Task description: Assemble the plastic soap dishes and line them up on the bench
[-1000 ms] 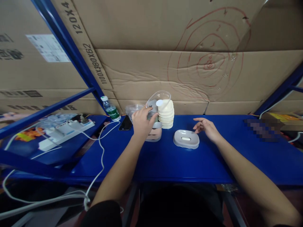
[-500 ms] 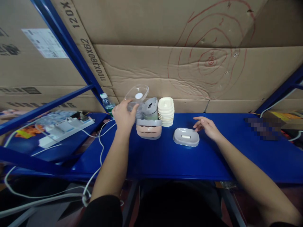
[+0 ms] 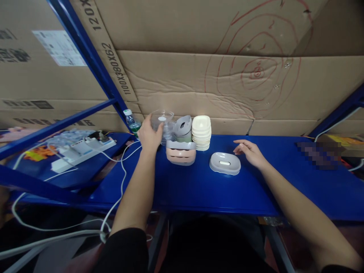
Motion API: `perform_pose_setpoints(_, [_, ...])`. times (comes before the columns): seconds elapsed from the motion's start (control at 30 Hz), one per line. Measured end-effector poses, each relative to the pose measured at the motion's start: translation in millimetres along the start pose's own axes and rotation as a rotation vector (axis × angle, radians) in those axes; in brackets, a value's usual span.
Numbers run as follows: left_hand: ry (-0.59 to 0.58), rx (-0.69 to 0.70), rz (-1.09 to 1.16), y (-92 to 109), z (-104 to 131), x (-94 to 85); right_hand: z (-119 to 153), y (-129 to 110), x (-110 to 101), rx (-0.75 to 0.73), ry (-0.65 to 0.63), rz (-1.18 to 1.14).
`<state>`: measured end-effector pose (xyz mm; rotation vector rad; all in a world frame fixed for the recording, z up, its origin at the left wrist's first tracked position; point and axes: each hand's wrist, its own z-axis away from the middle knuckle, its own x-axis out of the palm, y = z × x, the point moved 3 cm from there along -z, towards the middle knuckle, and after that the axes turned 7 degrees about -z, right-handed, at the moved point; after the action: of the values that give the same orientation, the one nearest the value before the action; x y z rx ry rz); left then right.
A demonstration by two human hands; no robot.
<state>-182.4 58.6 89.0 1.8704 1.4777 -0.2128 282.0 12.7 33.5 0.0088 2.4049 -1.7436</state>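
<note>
In the head view, the clear lid (image 3: 168,115) is at the left hand (image 3: 150,132), over the clear stack (image 3: 168,137), its white round label (image 3: 162,119) facing forward. The thumb and index finger of that hand are spread, with the lid's near edge between them; whether they pinch it or only touch it, I cannot tell. The right hand (image 3: 250,152) has its fingers loosely curled, index finger reaching out, just beside the gray dish (image 3: 220,168). That dish lies on the table with a pale oval in its middle; whether this is a slot or a separate piece is unclear. Next to the clear stack, a tilted gray cup (image 3: 186,124) with an oval opening rests on a green cup (image 3: 185,138). In front of these is a pile of peach trays (image 3: 180,154) topped by a gray tray (image 3: 180,145). The cream stack (image 3: 201,132) stands to their right. The bottle (image 3: 132,122), white-capped and green-labelled, is left of the left hand.

Half a second ago the lid was held up, tilted, clear of the stack; now it is lower and down at the stack. The right hand and the gray dish keep their places.

The table (image 3: 193,189) is blue, backed by cardboard (image 3: 170,76) with red rings drawn on it. Blue frame bars (image 3: 93,62) stand at the left, near a power strip (image 3: 76,155) and white cables (image 3: 123,182).
</note>
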Motion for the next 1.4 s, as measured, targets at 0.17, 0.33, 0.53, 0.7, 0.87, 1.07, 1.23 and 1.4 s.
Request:
perform_pose_setpoints(0.17, [-0.021,-0.018,0.043,-3,3,5.7,0,7,-1,-0.027,-0.035,0.090])
perform_pose_setpoints(0.33, [-0.026,-0.012,0.060,-4,4,8.4,-1,12,-2,-0.033,-0.080,0.131])
perform_pose_setpoints(0.53, [0.088,0.019,0.113,3,6,0.6,4,8,-4,-0.060,-0.296,0.331])
perform_pose_setpoints(0.7, [0.228,0.155,0.237,35,17,-18.3,11,5,4,-0.098,-0.547,0.547])
perform_pose_setpoints(0.87, [0.182,0.487,0.325,95,57,-21.7,12,1,9,-0.128,-0.581,0.542])
perform_pose_setpoints(1.07, [-0.217,0.964,0.287,161,137,1.3,11,-3,7,-0.176,-0.510,0.481])
perform_pose_setpoints(1.23, [-0.331,1.059,0.247,170,159,13.6,10,-3,5,-0.199,-0.483,0.455])
perform_pose_setpoints(1.4, [-0.288,1.058,0.234,166,150,11.5,10,-11,0,-0.237,-0.392,0.302])
